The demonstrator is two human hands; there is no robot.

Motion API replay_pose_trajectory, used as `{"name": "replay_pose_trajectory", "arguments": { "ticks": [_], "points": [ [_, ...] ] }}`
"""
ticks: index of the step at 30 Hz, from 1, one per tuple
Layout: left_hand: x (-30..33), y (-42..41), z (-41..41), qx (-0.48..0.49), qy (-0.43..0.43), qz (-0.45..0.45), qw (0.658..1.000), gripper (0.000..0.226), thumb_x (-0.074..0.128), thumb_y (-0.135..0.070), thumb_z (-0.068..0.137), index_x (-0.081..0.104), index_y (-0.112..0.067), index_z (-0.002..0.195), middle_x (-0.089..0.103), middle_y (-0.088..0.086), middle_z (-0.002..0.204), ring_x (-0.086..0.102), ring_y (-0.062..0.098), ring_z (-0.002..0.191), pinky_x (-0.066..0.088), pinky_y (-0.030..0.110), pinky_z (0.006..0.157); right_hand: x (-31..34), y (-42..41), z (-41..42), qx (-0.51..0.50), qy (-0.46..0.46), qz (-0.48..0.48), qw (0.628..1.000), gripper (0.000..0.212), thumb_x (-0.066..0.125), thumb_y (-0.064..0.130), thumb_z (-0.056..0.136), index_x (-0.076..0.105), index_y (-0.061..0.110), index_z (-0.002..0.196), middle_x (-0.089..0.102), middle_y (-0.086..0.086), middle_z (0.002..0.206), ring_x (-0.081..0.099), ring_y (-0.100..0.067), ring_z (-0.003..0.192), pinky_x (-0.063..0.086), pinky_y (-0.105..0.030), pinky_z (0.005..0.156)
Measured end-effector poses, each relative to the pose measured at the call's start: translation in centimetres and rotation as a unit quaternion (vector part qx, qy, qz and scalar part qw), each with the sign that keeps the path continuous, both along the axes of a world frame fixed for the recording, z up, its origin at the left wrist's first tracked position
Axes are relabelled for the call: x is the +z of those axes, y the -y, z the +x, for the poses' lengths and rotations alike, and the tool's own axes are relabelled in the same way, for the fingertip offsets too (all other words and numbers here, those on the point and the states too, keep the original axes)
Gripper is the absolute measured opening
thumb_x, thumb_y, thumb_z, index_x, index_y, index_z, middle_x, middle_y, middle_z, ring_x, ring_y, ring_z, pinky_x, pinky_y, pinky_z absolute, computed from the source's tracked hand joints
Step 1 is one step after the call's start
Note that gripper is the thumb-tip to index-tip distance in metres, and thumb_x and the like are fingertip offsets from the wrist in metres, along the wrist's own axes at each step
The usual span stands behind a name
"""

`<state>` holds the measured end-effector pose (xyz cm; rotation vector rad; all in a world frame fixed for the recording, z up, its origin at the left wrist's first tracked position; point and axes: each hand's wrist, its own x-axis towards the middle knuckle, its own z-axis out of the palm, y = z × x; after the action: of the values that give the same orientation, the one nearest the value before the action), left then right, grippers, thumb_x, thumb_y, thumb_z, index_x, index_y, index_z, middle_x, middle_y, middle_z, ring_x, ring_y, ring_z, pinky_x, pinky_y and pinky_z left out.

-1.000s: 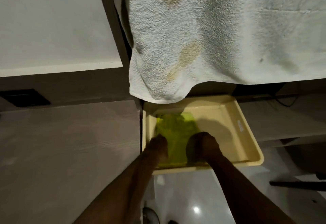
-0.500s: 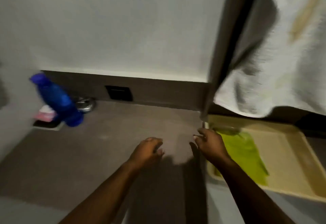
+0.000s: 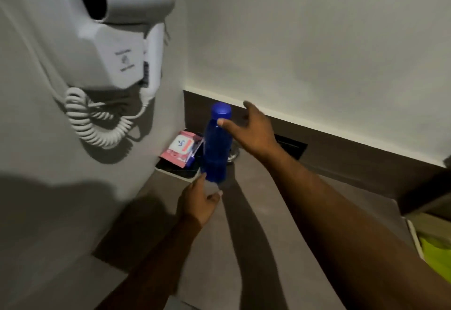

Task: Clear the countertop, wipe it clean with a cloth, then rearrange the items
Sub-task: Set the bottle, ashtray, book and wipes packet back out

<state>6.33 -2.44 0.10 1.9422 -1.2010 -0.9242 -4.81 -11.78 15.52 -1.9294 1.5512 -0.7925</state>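
A: Grey tabletop in a dim corner, white walls, wall-mounted hair dryer with coiled cord upper left. Only one view, the head cam.

B: Where's the task stuff?

A: Blue bottle standing upright near the corner, cap on. Behind it a small tray holding a pink packet. Something metallic behind the bottle, mostly hidden, can't tell what. Far right edge: a cream bin with a yellow-green cloth in it, off the tabletop.

B: Hands?

A: Right hand spread open, thumb tip touching the bottle's neck just under the cap, fingers reaching past it, not wrapped. Left hand loosely open near the bottle's base, fingertips just beside it, nothing gripped. I can't tell if it's actually touching.

B: Stage?

A: Looks like clearing is just starting; nothing lifted yet.

B: Risks?

A: Tall narrow bottle, contact high up. A push from the thumb before the fingers wrap could tip it back onto the tray and packet. Low light plus motion blur makes the reach harder to judge. Smooth plastic could slip in a one-handed neck grip, so I'd support the base.
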Motion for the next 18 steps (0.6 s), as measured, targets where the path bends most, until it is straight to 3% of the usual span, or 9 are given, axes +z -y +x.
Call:
{"name": "replay_pose_trajectory", "arguments": {
  "ticks": [3,5,7,12,16,18],
  "points": [
    [2.1,3.5,2.2,-0.018,-0.072,-0.034,0.997,0.063,0.067,-0.024,0.085,0.037,-0.029,0.141,0.048,-0.003,0.142,0.046,0.019,0.130,0.038,0.036,0.103,0.7,2.7,4.0,0.002,-0.053,-0.015,0.998,0.092,0.067,0.064,0.074,0.034,0.015,0.145,0.046,-0.010,0.145,0.048,-0.028,0.128,0.047,-0.045,0.102],
    [3.4,6.2,3.3,-0.023,-0.093,-0.030,0.995,0.071,0.070,-0.022,0.084,0.032,-0.025,0.144,0.043,0.001,0.147,0.041,0.025,0.136,0.035,0.043,0.109,0.6,3.8,5.5,0.008,-0.130,-0.035,0.991,0.063,0.068,0.055,0.079,0.053,0.015,0.125,0.059,-0.010,0.123,0.059,-0.028,0.109,0.053,-0.039,0.088],
    [3.9,8.2,3.8,-0.041,-0.084,-0.008,0.996,0.074,0.073,-0.024,0.081,0.033,-0.023,0.143,0.044,0.005,0.146,0.041,0.028,0.135,0.034,0.047,0.109,0.5,4.0,5.5,0.016,-0.182,-0.061,0.981,0.043,0.069,0.045,0.082,0.058,0.014,0.109,0.062,-0.009,0.107,0.059,-0.024,0.092,0.051,-0.034,0.074],
    [3.7,8.0,3.3,-0.134,-0.043,-0.019,0.990,0.090,0.085,-0.028,0.065,0.034,-0.028,0.139,0.049,-0.001,0.139,0.047,0.023,0.128,0.042,0.044,0.104,0.7,0.7,0.5,0.014,-0.193,-0.080,0.978,0.036,0.065,0.045,0.085,0.058,0.014,0.102,0.059,-0.006,0.099,0.055,-0.020,0.085,0.046,-0.030,0.070],
    [4.4,6.6,-2.4,-0.224,-0.027,-0.006,0.974,0.101,0.087,-0.039,0.055,0.028,-0.041,0.137,0.048,-0.008,0.139,0.051,0.016,0.122,0.050,0.037,0.092,2.6,-1.5,-6.2,-0.029,-0.158,-0.050,0.986,0.034,0.066,0.043,0.085,0.060,0.015,0.104,0.063,-0.004,0.098,0.058,-0.018,0.088,0.048,-0.029,0.072],
    [4.7,5.9,-6.6,-0.236,-0.033,-0.010,0.971,0.099,0.087,-0.044,0.050,0.032,-0.040,0.132,0.052,-0.006,0.135,0.052,0.018,0.122,0.049,0.045,0.097,4.0,-2.1,-9.4,-0.034,-0.174,-0.042,0.983,0.037,0.067,0.043,0.084,0.061,0.015,0.106,0.065,-0.004,0.100,0.059,-0.019,0.090,0.054,-0.032,0.076]
  ]
}}
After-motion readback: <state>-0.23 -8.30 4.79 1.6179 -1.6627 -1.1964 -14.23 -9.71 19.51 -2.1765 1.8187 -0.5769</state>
